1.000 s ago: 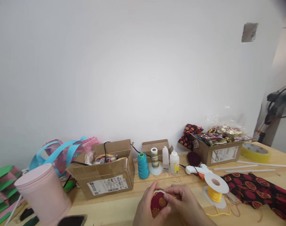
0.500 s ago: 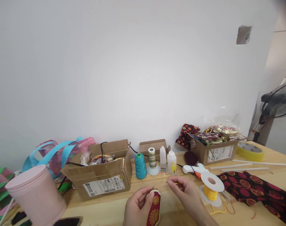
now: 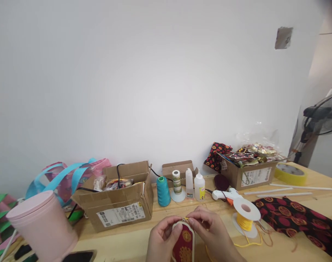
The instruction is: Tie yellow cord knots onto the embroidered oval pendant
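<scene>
My left hand (image 3: 162, 238) is closed round a small dark red fabric pouch (image 3: 184, 242) with gold round patterns, held upright low in the middle of the head view. My right hand (image 3: 212, 233) pinches the pouch's top edge, where a thin yellow cord (image 3: 206, 251) meets it. The cord trails down and right towards a white spool of yellow cord (image 3: 245, 214) standing on the wooden table (image 3: 313, 182).
Behind the hands stand a teal thread cone (image 3: 163, 191), a green-and-white spool (image 3: 177, 185), two white glue bottles (image 3: 199, 187) and a white glue gun (image 3: 226, 195). Cardboard boxes (image 3: 119, 207) (image 3: 250, 174), a pink tub (image 3: 43, 225), red patterned fabric (image 3: 299, 218) and yellow tape (image 3: 290, 174) surround them.
My right hand, which was apart from the pouch and pulling the yellow cord half a second ago, has come back to the pouch's top. The pouch now stands more upright.
</scene>
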A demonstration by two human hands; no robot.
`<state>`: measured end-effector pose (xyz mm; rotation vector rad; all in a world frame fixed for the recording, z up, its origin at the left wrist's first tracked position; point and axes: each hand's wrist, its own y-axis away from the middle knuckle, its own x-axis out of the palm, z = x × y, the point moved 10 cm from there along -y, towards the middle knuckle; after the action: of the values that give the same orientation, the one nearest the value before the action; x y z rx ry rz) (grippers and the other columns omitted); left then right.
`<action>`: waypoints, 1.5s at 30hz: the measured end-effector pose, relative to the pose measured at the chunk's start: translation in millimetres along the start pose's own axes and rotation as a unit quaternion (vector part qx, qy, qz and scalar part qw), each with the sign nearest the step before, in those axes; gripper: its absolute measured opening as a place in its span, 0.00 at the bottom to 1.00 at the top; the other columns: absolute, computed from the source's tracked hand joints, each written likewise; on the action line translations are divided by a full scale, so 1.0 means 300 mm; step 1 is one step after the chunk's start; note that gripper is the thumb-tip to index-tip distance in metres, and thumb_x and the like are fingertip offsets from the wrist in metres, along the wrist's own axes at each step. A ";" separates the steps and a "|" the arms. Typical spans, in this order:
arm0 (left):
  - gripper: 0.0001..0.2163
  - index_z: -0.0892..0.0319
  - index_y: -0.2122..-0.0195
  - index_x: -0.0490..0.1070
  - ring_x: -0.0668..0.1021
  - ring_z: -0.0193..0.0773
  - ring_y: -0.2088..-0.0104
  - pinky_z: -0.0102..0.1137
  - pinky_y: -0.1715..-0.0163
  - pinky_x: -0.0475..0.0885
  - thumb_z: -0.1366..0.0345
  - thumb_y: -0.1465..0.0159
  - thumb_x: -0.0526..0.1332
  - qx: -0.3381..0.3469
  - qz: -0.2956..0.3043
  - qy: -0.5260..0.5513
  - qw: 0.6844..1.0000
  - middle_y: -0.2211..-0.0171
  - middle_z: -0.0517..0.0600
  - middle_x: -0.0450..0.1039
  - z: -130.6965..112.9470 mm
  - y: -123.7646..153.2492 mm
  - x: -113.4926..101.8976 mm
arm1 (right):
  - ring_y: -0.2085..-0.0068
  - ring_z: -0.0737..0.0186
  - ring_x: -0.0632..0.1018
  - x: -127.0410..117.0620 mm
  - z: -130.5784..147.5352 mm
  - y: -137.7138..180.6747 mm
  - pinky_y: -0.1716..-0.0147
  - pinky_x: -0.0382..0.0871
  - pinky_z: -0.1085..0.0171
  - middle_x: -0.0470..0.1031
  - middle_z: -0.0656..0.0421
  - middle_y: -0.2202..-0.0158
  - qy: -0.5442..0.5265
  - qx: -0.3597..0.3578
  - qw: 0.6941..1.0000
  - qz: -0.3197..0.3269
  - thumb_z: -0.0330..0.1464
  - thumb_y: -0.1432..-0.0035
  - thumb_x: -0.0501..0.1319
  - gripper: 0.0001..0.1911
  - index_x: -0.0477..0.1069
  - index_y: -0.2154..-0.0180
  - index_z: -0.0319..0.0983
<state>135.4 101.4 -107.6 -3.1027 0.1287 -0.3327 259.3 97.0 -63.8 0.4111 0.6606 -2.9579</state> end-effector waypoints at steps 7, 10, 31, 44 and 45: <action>0.10 0.61 0.68 0.70 0.73 0.32 0.76 0.26 0.73 0.67 0.65 0.52 0.63 -0.033 0.016 0.094 0.995 0.75 0.50 0.74 0.047 0.001 0.004 | 0.76 0.67 0.65 0.028 0.000 0.007 0.79 0.56 0.70 0.65 0.59 0.79 -0.044 0.020 0.998 0.029 0.36 0.50 0.55 0.11 0.72 0.76 0.37; 0.11 0.61 0.68 0.70 0.73 0.31 0.76 0.24 0.74 0.66 0.66 0.53 0.64 -0.040 0.018 0.128 0.991 0.75 0.49 0.73 0.046 0.003 0.012 | 0.76 0.67 0.65 0.020 0.000 0.007 0.79 0.56 0.70 0.65 0.59 0.79 -0.032 0.017 0.999 0.020 0.36 0.50 0.55 0.11 0.72 0.75 0.37; 0.09 0.62 0.67 0.69 0.73 0.34 0.71 0.27 0.70 0.66 0.67 0.50 0.62 -0.062 0.079 0.136 0.986 0.71 0.52 0.73 0.066 0.003 0.053 | 0.73 0.65 0.69 0.018 0.031 0.007 0.75 0.61 0.68 0.68 0.59 0.77 -0.037 -0.021 0.998 0.042 0.36 0.49 0.54 0.11 0.74 0.69 0.41; 0.10 0.63 0.73 0.70 0.73 0.35 0.74 0.28 0.72 0.65 0.63 0.54 0.64 -0.060 0.056 0.056 0.995 0.76 0.51 0.73 0.076 0.010 0.047 | 0.76 0.68 0.67 0.038 -0.046 0.018 0.79 0.58 0.71 0.69 0.60 0.78 -0.060 0.082 0.994 0.043 0.35 0.54 0.59 0.08 0.71 0.76 0.36; 0.10 0.63 0.73 0.70 0.73 0.35 0.75 0.27 0.73 0.65 0.62 0.54 0.64 -0.059 0.055 0.047 0.996 0.76 0.51 0.73 0.077 0.011 0.047 | 0.77 0.68 0.67 0.037 -0.055 0.019 0.80 0.58 0.71 0.69 0.60 0.78 -0.060 0.088 0.994 0.038 0.34 0.54 0.59 0.08 0.70 0.77 0.36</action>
<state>153.8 97.3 -127.2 -3.1790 0.3317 -0.4851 253.5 98.8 -83.6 0.2621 0.3631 -2.9494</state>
